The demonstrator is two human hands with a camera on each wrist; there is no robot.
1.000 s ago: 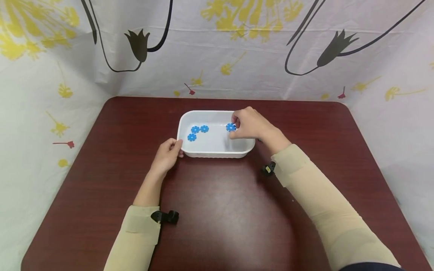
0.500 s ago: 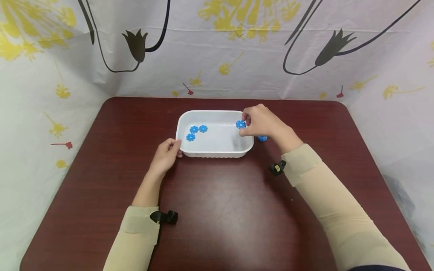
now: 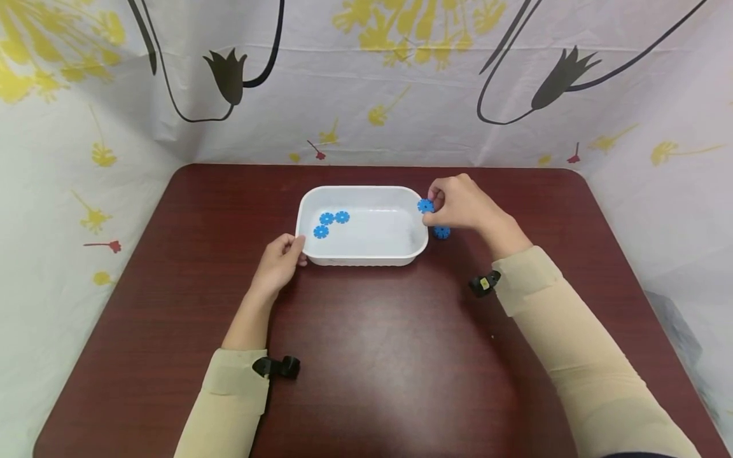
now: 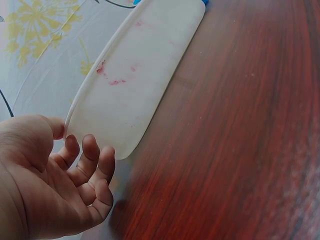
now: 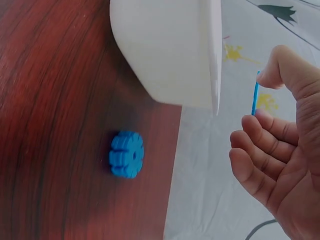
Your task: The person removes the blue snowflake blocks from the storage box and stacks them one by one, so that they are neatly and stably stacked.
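A white plastic tray (image 3: 378,235) lies near the back of the table, with three blue notched discs (image 3: 342,217) flat in its left part. At its near left corner my left hand (image 3: 277,264) grips the rim, thumb on top and fingers curled beneath. My right hand (image 3: 465,202) pinches a single blue notched disc (image 3: 425,205) between thumb and fingertips, above the tray's right rim. The right wrist view shows that disc (image 5: 255,95) edge-on, held apart from the tray. Just right of the tray, a short stack of blue notched discs (image 5: 126,154) stands on the table.
The dark red wooden table (image 3: 366,356) spreads out in front of the tray. Behind and beside it hangs white cloth (image 3: 435,127) with yellow and grey flower prints. Each wrist wears a black strap with a camera.
My right hand has moved right, carrying the pinched disc from above the tray's inside to its right rim. The stack of discs beside the tray has come into view. My left hand stays put.
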